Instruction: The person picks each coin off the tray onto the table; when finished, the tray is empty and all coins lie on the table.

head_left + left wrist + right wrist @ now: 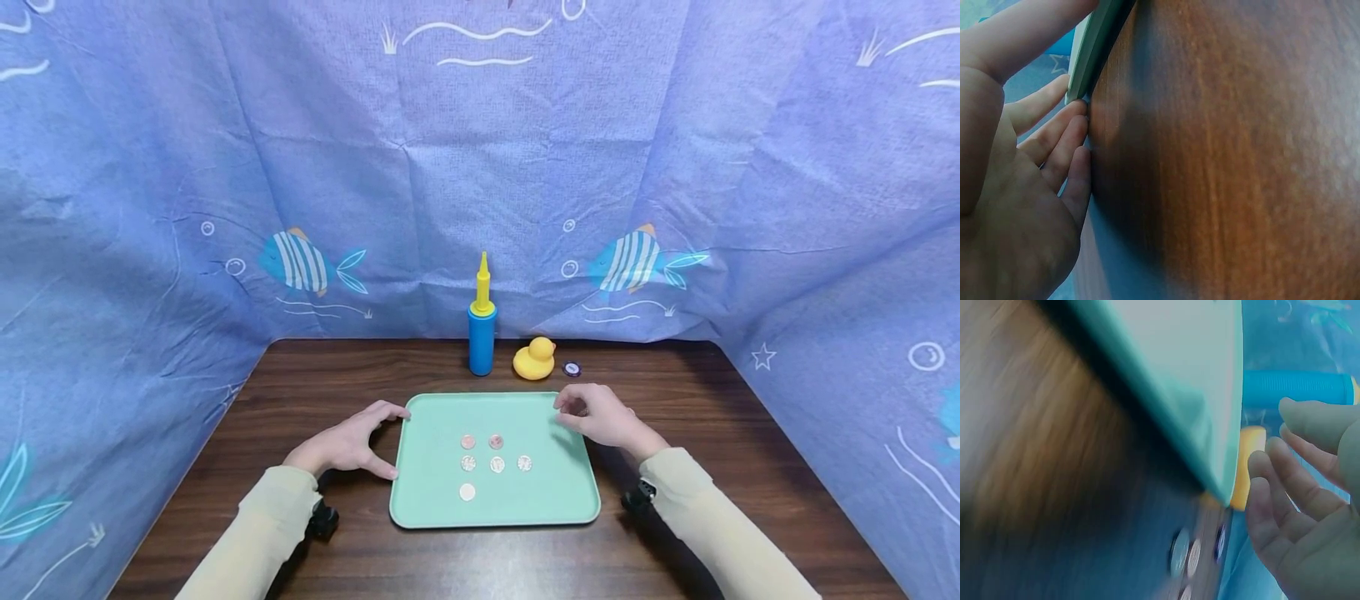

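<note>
A mint-green tray (540, 500) lies on the table with coins in rows. Two copper coins (496, 442) are at the back, three patterned silver coins (497, 464) in the middle, and one plain pale coin (467, 492) in front. My left hand (352, 437) spreads its thumb and fingers against the tray's left edge. Over the tray's back right corner hovers my right hand (596, 414), fingers loosely bent with nothing visible between them. In the right wrist view, a few coins (1179, 553) lie on the table beyond that corner; my hand hides most of them in the head view.
Behind the tray stand a blue hand pump (482, 342) with a yellow nozzle and a yellow rubber duck (535, 360). A dark round chip (572, 368) lies right of the duck. Blue fish-print cloth (480, 167) hangs around the wooden table (322, 375).
</note>
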